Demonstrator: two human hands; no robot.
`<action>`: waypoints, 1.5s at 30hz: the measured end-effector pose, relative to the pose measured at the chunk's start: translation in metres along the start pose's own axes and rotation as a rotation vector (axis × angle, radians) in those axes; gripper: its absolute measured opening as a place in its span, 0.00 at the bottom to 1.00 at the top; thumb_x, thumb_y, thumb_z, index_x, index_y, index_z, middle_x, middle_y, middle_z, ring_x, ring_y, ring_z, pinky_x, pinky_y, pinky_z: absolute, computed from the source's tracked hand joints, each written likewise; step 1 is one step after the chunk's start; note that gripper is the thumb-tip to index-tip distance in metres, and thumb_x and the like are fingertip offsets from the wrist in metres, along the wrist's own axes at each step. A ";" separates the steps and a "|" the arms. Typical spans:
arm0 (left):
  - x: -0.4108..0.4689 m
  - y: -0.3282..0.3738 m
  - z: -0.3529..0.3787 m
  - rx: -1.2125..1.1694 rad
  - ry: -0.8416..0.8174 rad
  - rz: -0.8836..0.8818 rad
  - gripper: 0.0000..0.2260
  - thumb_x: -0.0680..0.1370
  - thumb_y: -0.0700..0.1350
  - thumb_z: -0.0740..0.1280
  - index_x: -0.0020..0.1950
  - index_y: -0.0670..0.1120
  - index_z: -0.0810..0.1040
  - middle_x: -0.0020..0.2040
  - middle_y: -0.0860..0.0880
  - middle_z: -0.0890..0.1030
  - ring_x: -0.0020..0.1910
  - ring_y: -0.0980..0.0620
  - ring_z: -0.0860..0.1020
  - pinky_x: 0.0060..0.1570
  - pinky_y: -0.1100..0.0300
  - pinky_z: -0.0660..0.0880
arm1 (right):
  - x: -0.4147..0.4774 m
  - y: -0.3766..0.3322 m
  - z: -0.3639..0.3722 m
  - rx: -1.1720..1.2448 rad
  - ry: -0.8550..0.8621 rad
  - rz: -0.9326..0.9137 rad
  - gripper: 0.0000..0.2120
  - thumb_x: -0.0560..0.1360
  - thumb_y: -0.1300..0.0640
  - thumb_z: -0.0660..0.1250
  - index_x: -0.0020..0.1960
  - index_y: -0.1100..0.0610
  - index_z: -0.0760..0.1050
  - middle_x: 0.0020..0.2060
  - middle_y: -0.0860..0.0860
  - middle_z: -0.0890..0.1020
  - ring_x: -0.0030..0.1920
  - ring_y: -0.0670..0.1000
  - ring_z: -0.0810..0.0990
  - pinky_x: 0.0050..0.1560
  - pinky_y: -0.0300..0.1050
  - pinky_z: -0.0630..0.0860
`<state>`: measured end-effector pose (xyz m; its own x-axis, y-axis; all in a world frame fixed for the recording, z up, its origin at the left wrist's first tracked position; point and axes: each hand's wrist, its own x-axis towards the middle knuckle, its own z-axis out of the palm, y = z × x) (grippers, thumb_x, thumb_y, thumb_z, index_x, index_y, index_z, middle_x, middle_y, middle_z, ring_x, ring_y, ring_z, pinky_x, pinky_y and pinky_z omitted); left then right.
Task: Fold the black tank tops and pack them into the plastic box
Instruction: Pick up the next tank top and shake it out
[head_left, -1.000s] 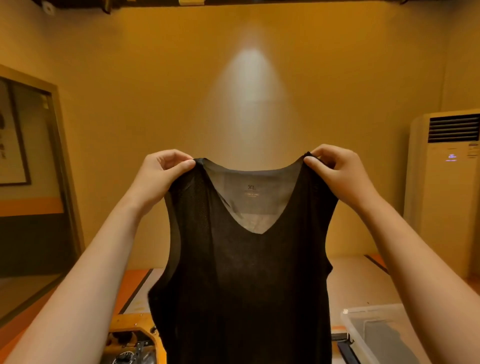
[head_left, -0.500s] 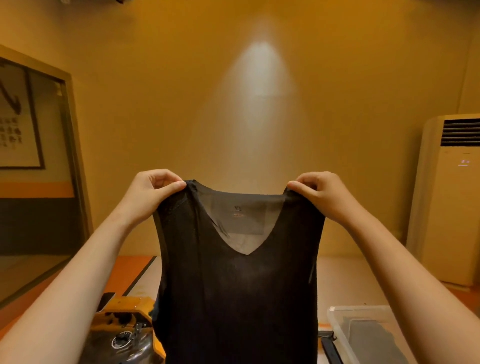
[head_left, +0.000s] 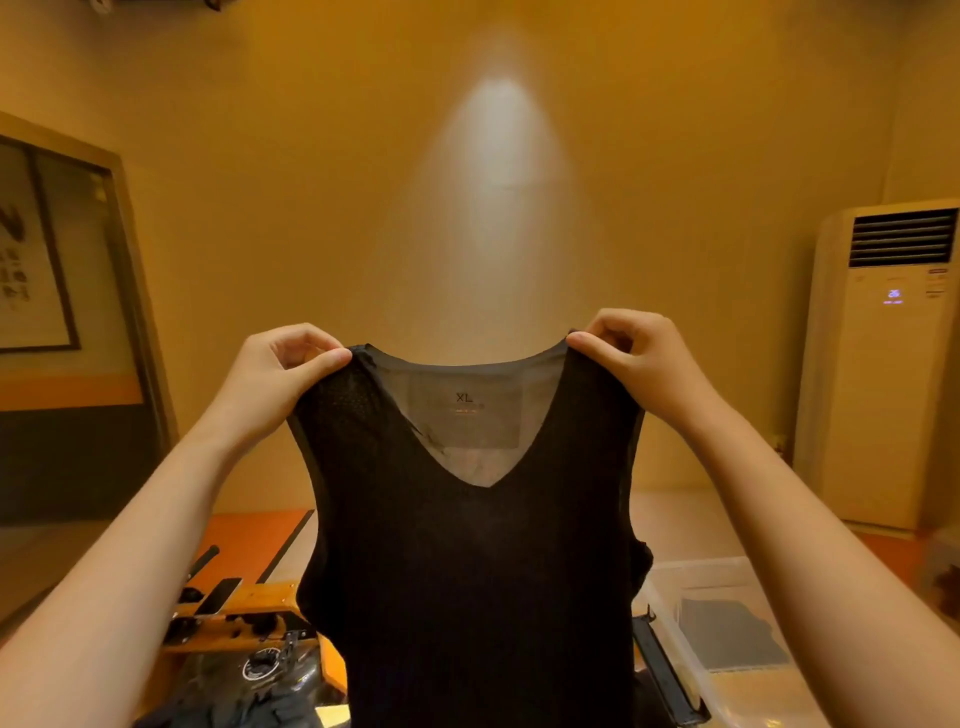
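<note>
Standing over a pale bench (head_left: 670, 525), with a black tank top (head_left: 467, 571) lifted well clear of it. Hanging full length, front toward the camera, spread flat between its two shoulder straps, XL label showing through the V-neck, hem dropping out of view at the bottom edge.

Down to the right, set on the bench just beside the hanging cloth: a clear plastic box (head_left: 701, 564), lid off, with seemingly one dark folded piece (head_left: 727, 634) already lying flat inside.

Judging from that, probably one garment packed so far, and this one only opened out and squared up, with no fold in it yet. Left to do: laying it down, folding it, and placing it in the box on or beside the piece already there. No telling from here the number of tops waiting.

Pinching the one strap between thumb and curled fingers of the left hand (head_left: 275, 374); pinching the other strap the same way with the right hand (head_left: 639, 358). Both hands level at the very top of the garment, well apart, all the cloth hanging between and below them.
</note>
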<state>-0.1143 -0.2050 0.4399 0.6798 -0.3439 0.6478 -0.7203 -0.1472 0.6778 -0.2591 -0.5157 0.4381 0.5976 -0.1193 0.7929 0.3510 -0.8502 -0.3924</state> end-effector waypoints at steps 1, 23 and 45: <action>-0.003 0.003 -0.004 -0.009 -0.002 -0.003 0.05 0.77 0.46 0.69 0.46 0.45 0.82 0.43 0.44 0.83 0.46 0.48 0.80 0.48 0.49 0.76 | -0.003 -0.005 -0.002 0.006 0.011 -0.001 0.13 0.77 0.49 0.66 0.39 0.56 0.78 0.33 0.56 0.78 0.36 0.57 0.76 0.35 0.44 0.69; -0.049 0.022 -0.054 -0.128 -0.126 0.064 0.05 0.77 0.45 0.69 0.46 0.44 0.82 0.41 0.44 0.82 0.42 0.52 0.79 0.42 0.55 0.73 | -0.055 -0.091 -0.016 0.030 0.035 0.067 0.12 0.78 0.50 0.65 0.43 0.58 0.79 0.38 0.56 0.81 0.42 0.56 0.80 0.40 0.51 0.78; -0.002 -0.331 0.159 0.369 -0.584 -0.391 0.06 0.80 0.47 0.65 0.46 0.48 0.79 0.42 0.46 0.81 0.43 0.49 0.78 0.41 0.56 0.74 | -0.112 0.242 0.239 0.127 -0.403 0.810 0.17 0.77 0.51 0.67 0.39 0.65 0.77 0.34 0.58 0.80 0.36 0.53 0.78 0.41 0.46 0.74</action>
<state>0.1006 -0.3029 0.1592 0.7843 -0.6197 0.0295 -0.5127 -0.6205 0.5934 -0.0687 -0.5856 0.1431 0.8939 -0.4467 0.0387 -0.2233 -0.5184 -0.8255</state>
